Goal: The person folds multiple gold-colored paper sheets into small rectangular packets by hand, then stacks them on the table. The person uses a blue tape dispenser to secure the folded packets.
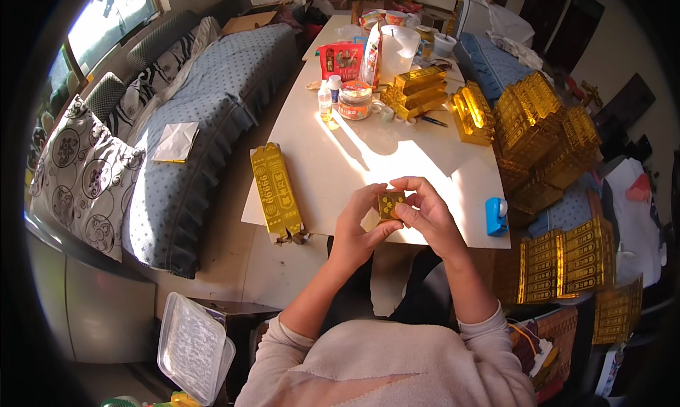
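Note:
Both my hands meet over the near edge of the white table (297, 134), around a small gold cardboard box (389, 204) with a dark pattern on its square face. My left hand (360, 219) grips its left side between thumb and fingers. On the other side my right hand (429, 219) holds it too, its thumb against the front face. How far the box reaches behind this face is hidden. To the left, a stack of flat printed gold cardboard (276, 191) lies at the table's edge. A blue object with a white round part (497, 216) sits at the right corner.
Gold ingot-shaped boxes (414, 92) stand farther back, with more gold boxes (528, 117) piled at the right. A jar (354, 100), a small bottle (324, 101) and a red pouch (341, 60) are mid-table. A covered sofa (205, 110) runs along the left; a clear plastic container (193, 347) is lower left.

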The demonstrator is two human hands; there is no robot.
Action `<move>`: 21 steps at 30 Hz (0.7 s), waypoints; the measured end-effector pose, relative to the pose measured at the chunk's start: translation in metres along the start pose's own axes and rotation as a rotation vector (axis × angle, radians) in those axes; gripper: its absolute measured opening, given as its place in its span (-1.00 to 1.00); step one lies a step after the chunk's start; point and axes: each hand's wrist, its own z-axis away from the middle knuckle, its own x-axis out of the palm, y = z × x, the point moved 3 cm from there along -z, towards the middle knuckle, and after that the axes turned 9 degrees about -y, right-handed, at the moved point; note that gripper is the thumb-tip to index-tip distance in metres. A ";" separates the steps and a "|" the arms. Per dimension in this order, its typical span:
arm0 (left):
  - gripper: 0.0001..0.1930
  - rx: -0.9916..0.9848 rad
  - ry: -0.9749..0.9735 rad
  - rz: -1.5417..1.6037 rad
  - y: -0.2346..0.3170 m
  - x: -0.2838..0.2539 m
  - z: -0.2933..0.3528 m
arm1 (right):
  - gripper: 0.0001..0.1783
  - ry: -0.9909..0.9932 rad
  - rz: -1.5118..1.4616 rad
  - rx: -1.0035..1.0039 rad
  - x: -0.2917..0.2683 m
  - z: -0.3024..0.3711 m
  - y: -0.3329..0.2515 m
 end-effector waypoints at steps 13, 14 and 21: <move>-0.24 -0.233 0.352 -0.953 -0.047 -0.078 0.023 | -0.33 0.795 0.715 -0.115 -0.080 0.071 0.059; -0.19 -0.329 0.420 -1.104 -0.060 -0.092 0.028 | -0.32 0.833 0.778 -0.028 -0.080 0.078 0.072; 0.08 -0.785 0.484 -1.231 -0.104 -0.138 0.055 | -0.22 0.854 0.820 0.379 -0.083 0.120 0.159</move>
